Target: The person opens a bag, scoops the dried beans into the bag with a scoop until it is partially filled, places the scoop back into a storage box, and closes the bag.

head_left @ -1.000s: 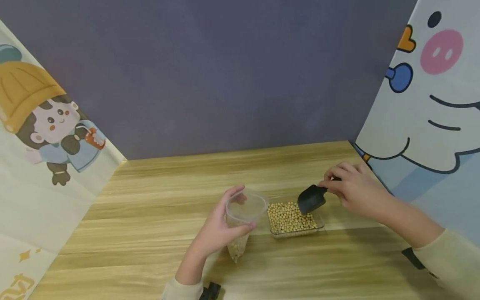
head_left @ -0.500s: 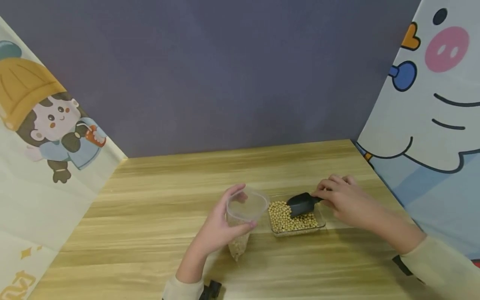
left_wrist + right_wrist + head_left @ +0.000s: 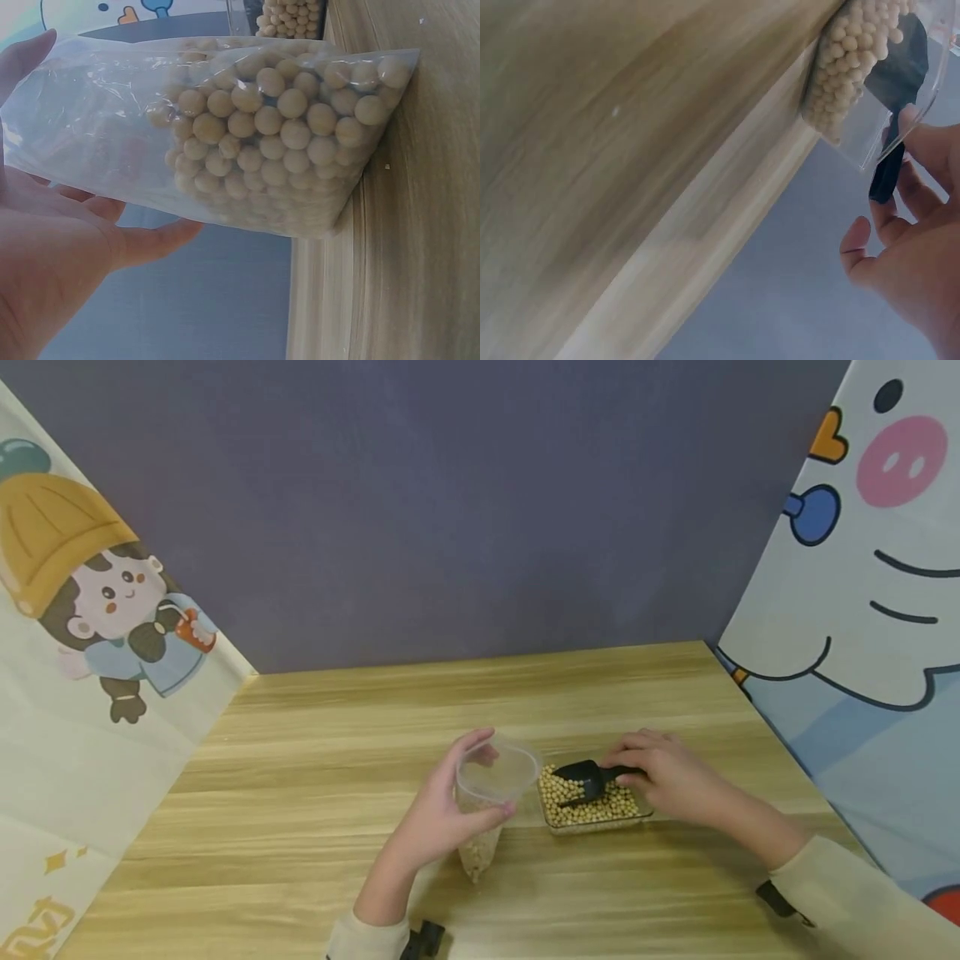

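Observation:
My left hand (image 3: 431,831) holds a clear plastic bag (image 3: 478,856) near its top, thumb and fingers curled round the wide, rounded mouth. Pale round beans, apparently soybeans (image 3: 277,135), fill the lower part of the bag, which stands upright with its bottom at the table in the left wrist view. To the right is a clear rectangular container (image 3: 596,828) of the same yellow beans. My right hand (image 3: 667,774) pinches the handle of a black scoop (image 3: 588,779) from above. The scoop's front edge is among the beans, its blade pointing left.
Everything stands on a wood-grain table (image 3: 315,793). A dark grey panel (image 3: 465,527) rises behind it. Printed cartoon panels flank the left (image 3: 67,760) and right (image 3: 885,610) sides. The bag and the container stand close together.
My right hand has come down and left, bringing the scoop from above the container's right side into the beans. The left hand and bag stay nearly still.

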A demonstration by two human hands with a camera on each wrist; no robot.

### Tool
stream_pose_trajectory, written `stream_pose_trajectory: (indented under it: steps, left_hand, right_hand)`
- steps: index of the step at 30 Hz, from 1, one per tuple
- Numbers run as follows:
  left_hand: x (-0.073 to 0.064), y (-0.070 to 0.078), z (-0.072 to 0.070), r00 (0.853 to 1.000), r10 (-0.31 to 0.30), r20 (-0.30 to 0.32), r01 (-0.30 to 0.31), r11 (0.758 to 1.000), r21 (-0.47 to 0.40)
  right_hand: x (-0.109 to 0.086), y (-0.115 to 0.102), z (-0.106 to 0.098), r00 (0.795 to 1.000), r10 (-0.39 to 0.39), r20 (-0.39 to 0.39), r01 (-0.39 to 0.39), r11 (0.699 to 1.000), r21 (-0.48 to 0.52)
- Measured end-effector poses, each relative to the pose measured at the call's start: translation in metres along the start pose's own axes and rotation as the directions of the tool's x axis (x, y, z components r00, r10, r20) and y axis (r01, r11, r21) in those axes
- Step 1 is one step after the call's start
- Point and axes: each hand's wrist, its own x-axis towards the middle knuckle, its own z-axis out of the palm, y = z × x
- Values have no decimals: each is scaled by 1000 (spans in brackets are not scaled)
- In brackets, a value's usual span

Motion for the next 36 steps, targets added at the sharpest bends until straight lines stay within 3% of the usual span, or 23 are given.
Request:
stream_pose_trajectory:
  steps: [10, 18, 21, 25, 28, 36]
  left_hand:
    - [1, 1, -1, 1000, 5, -4, -5, 1000, 4]
    - [0, -2, -1, 1000, 14, 4, -14, 1000, 10]
    - [0, -2, -1, 1000, 23, 5, -23, 1000, 5]
    - [0, -2, 0, 1000, 14, 4, -15, 1000, 7]
    - [0, 0, 0, 1000, 2, 3, -2, 1000, 10]
    - [0, 1, 1, 1000, 1, -9, -1, 1000, 2]
  right_hand:
    - [0, 5, 3, 999, 34, -19, -32, 991, 130]
    - [-8, 19, -1, 994, 109, 14, -108, 951, 290]
    - [-9, 23, -5, 994, 111, -11, -101, 943, 318]
    - [-6, 25, -22, 992, 66, -106, -28, 947, 319]
    - [0, 21, -42, 988, 42, -151, 0, 964, 266]
    - [21, -9, -92, 990, 32, -137, -12, 989, 146]
